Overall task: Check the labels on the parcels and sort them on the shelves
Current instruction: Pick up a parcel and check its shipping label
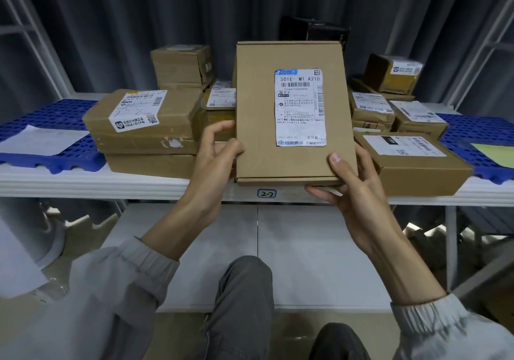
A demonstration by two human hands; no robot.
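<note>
Cardboard parcel (294,115) upright, label (300,108) facing viewer

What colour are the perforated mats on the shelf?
Blue, both mats; clearest in the head view.

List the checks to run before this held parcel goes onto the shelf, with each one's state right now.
1. Grip: left hand and right hand both hold the flat parcel: ok.
2. Label faces the camera, code 501E-M1 A21B readable: ok.
3. Shelf tag reads 2-2: ok.
4. Label matches that shelf: cannot tell.
5. Free spot on the shelf behind the parcel: cannot tell, hidden.
</note>
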